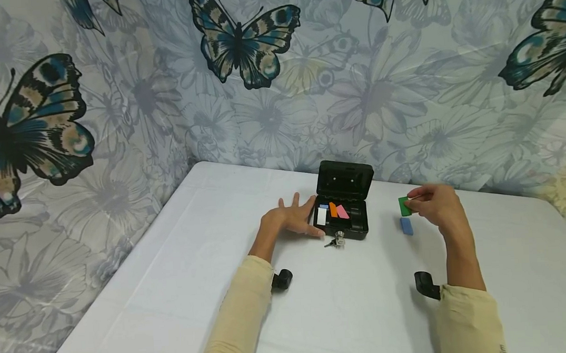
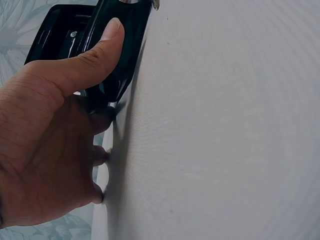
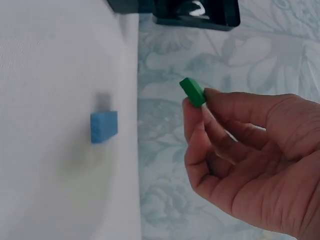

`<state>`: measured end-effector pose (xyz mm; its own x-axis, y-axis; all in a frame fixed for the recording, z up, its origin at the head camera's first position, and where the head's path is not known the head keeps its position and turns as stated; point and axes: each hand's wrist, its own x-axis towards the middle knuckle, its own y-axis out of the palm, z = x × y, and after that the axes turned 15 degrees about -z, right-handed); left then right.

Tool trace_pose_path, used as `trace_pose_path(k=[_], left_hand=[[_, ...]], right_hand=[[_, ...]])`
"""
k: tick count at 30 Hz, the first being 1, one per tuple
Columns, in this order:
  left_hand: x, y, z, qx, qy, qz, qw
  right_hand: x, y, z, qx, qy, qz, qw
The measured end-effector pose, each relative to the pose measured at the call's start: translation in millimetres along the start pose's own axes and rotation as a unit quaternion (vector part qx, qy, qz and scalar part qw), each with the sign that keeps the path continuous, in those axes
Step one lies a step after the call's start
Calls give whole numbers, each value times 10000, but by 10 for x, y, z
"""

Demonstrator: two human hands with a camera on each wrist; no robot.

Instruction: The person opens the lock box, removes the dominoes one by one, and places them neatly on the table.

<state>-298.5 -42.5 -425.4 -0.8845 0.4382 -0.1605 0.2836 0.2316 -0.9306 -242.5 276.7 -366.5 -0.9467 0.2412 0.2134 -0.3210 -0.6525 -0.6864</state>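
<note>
A black cash box (image 1: 361, 231) stands with its lid (image 1: 345, 179) raised. In its compartments lie a white piece with a blue end (image 1: 321, 216), an orange block (image 1: 333, 209) and a pink piece (image 1: 342, 212). My left hand (image 1: 294, 218) is spread at the box's left side, thumb (image 2: 107, 45) extended along the front corner. Between thumb and fingertips, my right hand (image 1: 436, 204) pinches a small green block (image 3: 193, 92), held up to the right of the box. Just below it in the head view, a blue block (image 3: 103, 126) rests on the white table.
Keys (image 1: 334, 242) hang at the front of the cash box. The white-covered table (image 1: 341, 311) reaches back to a wall hanging (image 1: 271, 119) printed with butterflies and flowers. Black wrist mounts (image 1: 283, 279) stick out from both sleeves.
</note>
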Motion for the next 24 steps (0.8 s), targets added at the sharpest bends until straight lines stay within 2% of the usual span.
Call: trace_pose_path(k=[4, 12, 20, 24], left_hand=[[1, -3, 5, -42, -41, -8, 10000], [-10, 2, 6, -44, -29, -10, 10000], [-15, 2, 6, -125, -54, -14, 9999], [-17, -4, -1, -140, -47, -25, 9999]], right_hand=[[10, -37, -73, -211, 128, 32, 9997], [-5, -101, -216, -461, 763, 491, 9948], [14, -72, -292, -661, 1082, 728, 9893], [21, -45, -327, -821, 1162, 702, 9873]])
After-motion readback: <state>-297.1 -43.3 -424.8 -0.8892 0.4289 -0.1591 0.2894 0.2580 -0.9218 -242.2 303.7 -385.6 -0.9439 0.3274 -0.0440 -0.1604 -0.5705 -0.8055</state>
